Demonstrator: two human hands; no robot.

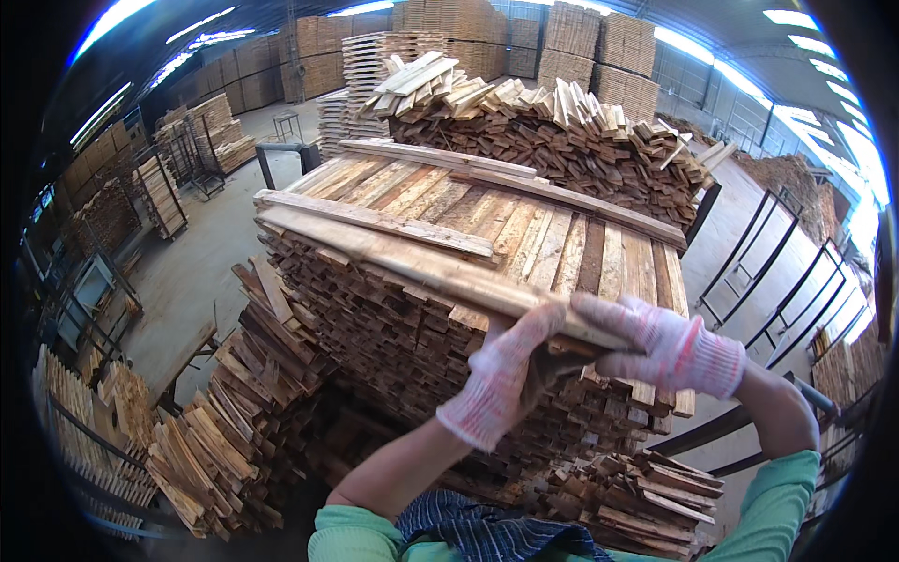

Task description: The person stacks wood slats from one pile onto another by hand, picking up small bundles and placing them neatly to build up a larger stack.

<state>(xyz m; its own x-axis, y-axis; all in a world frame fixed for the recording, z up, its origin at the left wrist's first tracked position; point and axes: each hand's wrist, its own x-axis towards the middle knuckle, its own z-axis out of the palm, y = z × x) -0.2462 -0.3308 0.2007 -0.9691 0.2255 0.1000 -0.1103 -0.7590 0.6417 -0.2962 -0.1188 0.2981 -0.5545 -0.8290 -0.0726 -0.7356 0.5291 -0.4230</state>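
A long pale wooden board [403, 262] runs slantwise over the near edge of a tall stack of boards [534, 234]. Its near right end is in my hands and slightly blurred. My left hand [506, 375], in a white glove with pink marks, grips the board from below, thumb up along its side. My right hand [660, 342], gloved alike, closes over the board's end from above, with its fingers partly hidden. Close behind it, a shorter board [375, 222] lies across the stack's top layer. Two more crosswise boards [581, 204] lie along the far side.
Loose boards [220, 440] lean in a heap at the lower left, with more [646, 496] at the lower right. A large jumbled pile [552, 136] rises behind the stack. Black metal frames [763, 253] stand on the floor at the right. Tall lumber stacks [571, 47] line the back.
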